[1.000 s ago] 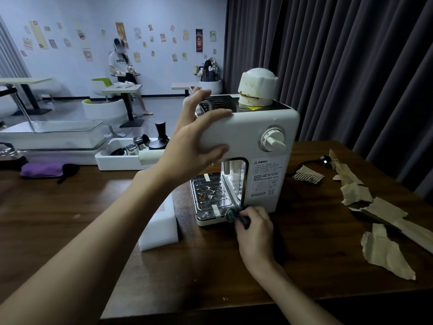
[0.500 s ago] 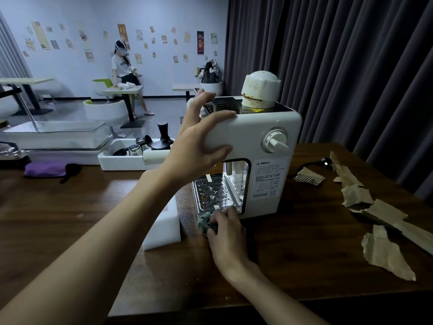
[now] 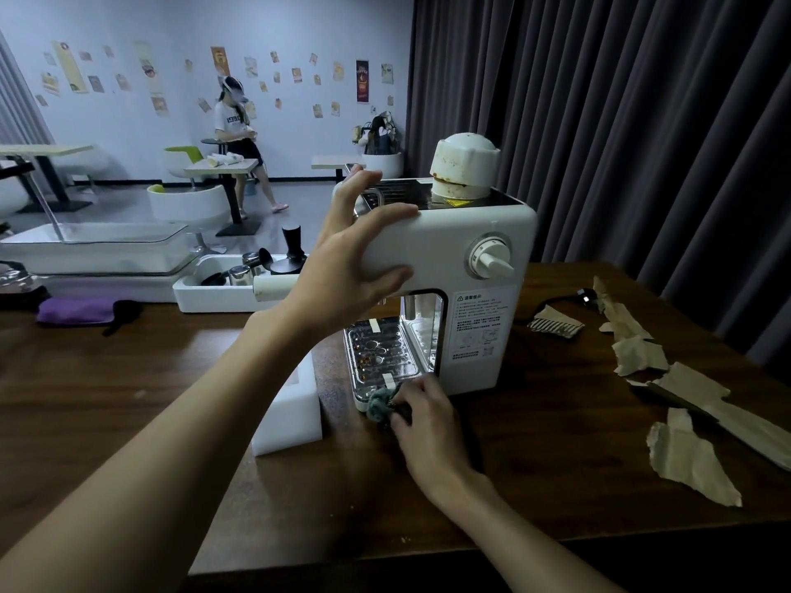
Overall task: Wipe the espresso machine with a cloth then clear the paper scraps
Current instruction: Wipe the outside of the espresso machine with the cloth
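A white espresso machine (image 3: 475, 293) stands on the dark wooden table (image 3: 128, 400), its metal drip tray (image 3: 381, 357) facing me. My left hand (image 3: 346, 267) grips the machine's upper left corner, fingers over the top edge and thumb on the front. My right hand (image 3: 421, 415) holds a bunched grey-green cloth (image 3: 379, 404) against the front edge of the drip tray. Several torn brown paper scraps (image 3: 689, 460) lie on the table to the right of the machine.
A white foam block (image 3: 291, 417) sits just left of the machine. Behind it stands a white tray (image 3: 192, 299) with coffee tools and a tamper. A black power cable (image 3: 569, 301) runs at the right. A purple pouch (image 3: 77, 312) lies far left. A person stands in the background.
My right hand slid the cloth leftward along the front of the drip tray base, from its right corner to the middle. My left hand kept its hold on the machine.
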Available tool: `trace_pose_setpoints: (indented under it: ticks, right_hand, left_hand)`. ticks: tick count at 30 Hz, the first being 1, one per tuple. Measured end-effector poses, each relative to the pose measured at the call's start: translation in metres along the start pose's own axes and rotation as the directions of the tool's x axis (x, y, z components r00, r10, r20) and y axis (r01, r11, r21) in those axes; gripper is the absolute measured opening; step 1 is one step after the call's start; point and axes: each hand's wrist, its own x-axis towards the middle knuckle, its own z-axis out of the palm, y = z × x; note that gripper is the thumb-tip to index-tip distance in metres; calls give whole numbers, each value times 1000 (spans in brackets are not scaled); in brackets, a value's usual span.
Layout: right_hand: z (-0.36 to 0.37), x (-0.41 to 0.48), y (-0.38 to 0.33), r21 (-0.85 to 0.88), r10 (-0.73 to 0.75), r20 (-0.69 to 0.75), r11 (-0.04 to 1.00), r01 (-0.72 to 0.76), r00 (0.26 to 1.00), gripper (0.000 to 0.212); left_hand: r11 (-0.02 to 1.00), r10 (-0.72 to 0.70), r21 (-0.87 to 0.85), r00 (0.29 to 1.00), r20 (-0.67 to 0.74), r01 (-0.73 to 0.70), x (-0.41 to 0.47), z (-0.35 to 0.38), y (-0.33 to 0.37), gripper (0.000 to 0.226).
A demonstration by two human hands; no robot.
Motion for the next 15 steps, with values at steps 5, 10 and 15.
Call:
trace_pose_setpoints:
  ticks: [5,10,15]
  right_hand:
    - [-14,2,20,3,50,-65,999,-50,997,13]
    - [-31,4,40,-16,108,-146,994,-111,983,15]
    - [-58,8,59,30,258,-350,964,-265,901,36]
  left_hand:
    - [1000,13,-12,1000,-7,-13,0,1,-1,55]
    - [1000,12,-16,1000,-17,-12,1,1,-1,55]
    - [1000,12,-24,1000,-3,-13,1,2,-1,55]
